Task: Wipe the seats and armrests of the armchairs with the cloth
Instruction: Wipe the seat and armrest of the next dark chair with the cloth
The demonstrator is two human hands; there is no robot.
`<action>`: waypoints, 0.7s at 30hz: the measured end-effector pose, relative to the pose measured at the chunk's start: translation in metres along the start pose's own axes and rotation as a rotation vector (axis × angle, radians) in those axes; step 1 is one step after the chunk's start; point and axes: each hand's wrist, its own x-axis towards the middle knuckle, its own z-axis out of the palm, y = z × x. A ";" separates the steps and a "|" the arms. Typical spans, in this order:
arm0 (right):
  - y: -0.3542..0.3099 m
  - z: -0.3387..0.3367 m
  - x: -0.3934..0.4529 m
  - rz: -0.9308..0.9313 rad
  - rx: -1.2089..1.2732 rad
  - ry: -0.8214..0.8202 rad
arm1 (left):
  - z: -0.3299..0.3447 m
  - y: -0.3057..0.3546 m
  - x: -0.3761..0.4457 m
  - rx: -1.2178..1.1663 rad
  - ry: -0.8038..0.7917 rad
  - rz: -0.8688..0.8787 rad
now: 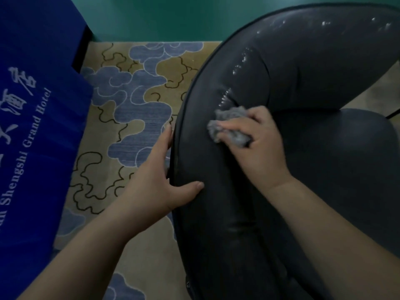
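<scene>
A dark leather armchair fills the right half of the head view; its curved left armrest (216,213) runs from bottom centre up into the backrest (303,61), which shows wet streaks. The seat cushion (346,169) lies to the right. My right hand (259,146) presses a crumpled grey cloth (229,126) against the inner side of the armrest, near its join with the backrest. My left hand (160,180) clasps the armrest's outer edge, thumb on top, fingers down the outside.
A patterned beige and blue carpet (134,118) lies left of the chair. A blue cloth with white hotel lettering (32,126) hangs over something at the far left. A teal wall (162,16) runs along the back.
</scene>
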 end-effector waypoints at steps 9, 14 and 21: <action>-0.008 0.017 0.018 -0.209 -0.107 -0.051 | 0.002 -0.004 0.004 -0.081 0.033 -0.013; 0.013 -0.001 0.055 0.068 0.102 0.223 | 0.000 0.008 0.027 0.065 0.077 -0.009; 0.036 0.013 0.048 -0.081 -0.055 0.071 | -0.006 0.024 0.068 0.186 0.092 0.014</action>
